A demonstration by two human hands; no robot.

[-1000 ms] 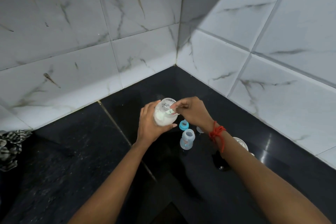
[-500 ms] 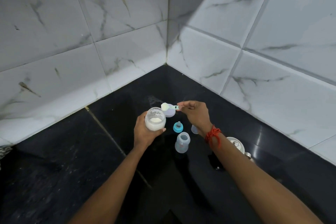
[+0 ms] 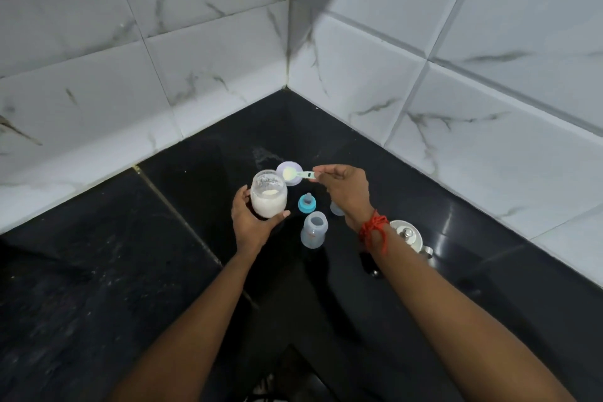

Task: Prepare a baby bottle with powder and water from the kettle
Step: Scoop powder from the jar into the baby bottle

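Powder, white and heaped, sat in the bowl of the small pale-green plastic scoop (image 3: 298, 174). My right hand (image 3: 346, 188) pinched the scoop by the end of its handle, thumb and fingertips closed on it. It hovered level, just beside the mouth of the clear round powder jar (image 3: 268, 197). From my view it lined up with the round lavender jar lid (image 3: 283, 167) lying on the counter. My left hand (image 3: 253, 222) was clamped around the jar from below, holding it, roughly half full, off the glossy black stone counter (image 3: 98, 271).

The translucent blue baby bottle (image 3: 315, 229) stood open and upright on the counter. It was near my right wrist, closer to me than the scoop, and clear of both hands. I could not tell whether any powder was in it. Its turquoise teat collar (image 3: 306, 203) lay between bottle and jar. The steel kettle (image 3: 404, 228) sat beyond my right forearm, partly hidden.

By my reckoning I was early on: one scoop was loaded, while tipping it into the bottle, adding water and capping were all left.
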